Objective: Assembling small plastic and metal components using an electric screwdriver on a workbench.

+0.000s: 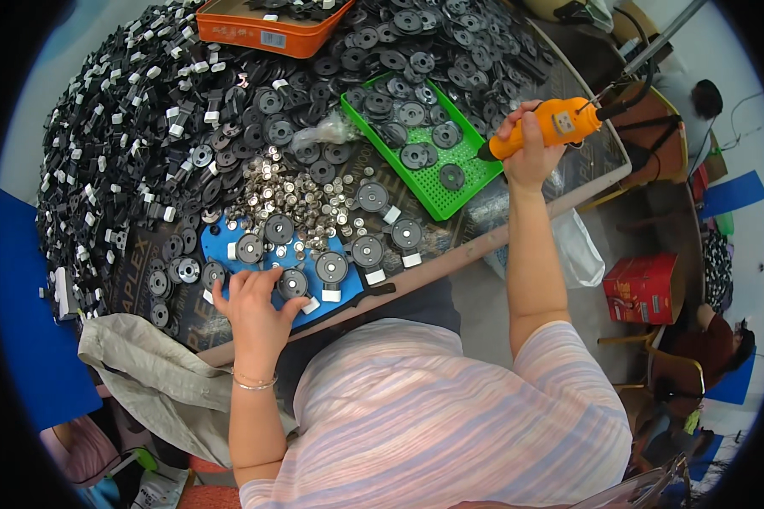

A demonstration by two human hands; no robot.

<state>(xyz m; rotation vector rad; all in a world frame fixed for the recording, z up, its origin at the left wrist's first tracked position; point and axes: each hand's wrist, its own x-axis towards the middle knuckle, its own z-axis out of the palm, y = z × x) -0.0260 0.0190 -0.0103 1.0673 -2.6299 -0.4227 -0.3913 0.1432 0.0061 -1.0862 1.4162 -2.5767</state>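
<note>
My right hand point(530, 153) is wrapped round an orange electric screwdriver point(552, 127), its dark tip pointing left over a green perforated tray point(440, 204). Thumb and forefinger of my left hand point(259, 310) grip the edges of a round black disc part point(293, 282) with a white end tab, on a blue mat point(345, 299). The other left fingers are curled near another black disc point(214, 273). Several similar discs with white tabs lie around the mat, one being a black disc point(331, 268) just right of my left hand. Small silver metal caps point(293, 199) are heaped behind them.
A big pile of black strips with white ends point(144, 110) covers the table's left. Loose black discs point(475, 51) spread across the back, beside an orange tin point(272, 38). A red box point(641, 288) stands right of the table; a grey cloth point(144, 365) hangs at its left. Other people sit nearby.
</note>
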